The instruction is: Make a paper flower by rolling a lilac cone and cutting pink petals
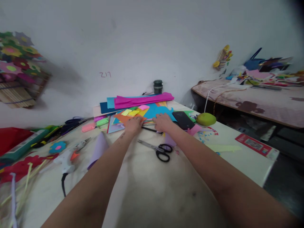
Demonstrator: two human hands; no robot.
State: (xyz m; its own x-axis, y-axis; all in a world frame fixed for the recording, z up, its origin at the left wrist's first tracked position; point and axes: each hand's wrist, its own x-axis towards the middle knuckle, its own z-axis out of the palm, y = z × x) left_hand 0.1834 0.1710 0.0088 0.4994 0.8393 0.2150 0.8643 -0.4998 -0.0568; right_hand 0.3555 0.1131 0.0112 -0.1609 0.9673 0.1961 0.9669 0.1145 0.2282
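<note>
Both arms reach forward to a pile of coloured paper sheets [156,111] near the wall. My left hand [134,124] is closed at the near edge of the pile, on an orange sheet [122,119]. My right hand [163,122] has bent fingers at the same edge, over the blue paper; its thumb is partly hidden. Between the hands, several sheet edges show. A black pencil-like stick [152,129] lies just below them. Nearer me are scissors [156,148] with black handles, slightly parted blades pointing left. A dark phone [183,119] lies right of my right hand.
At left are a glue gun [65,161], pliers [82,144], a purple paper cone [99,148] and a blue felt flower [57,147]. Small coloured packets [133,112] lie on the pile. A green-yellow fruit [206,119] and a white cable [209,91] are at right.
</note>
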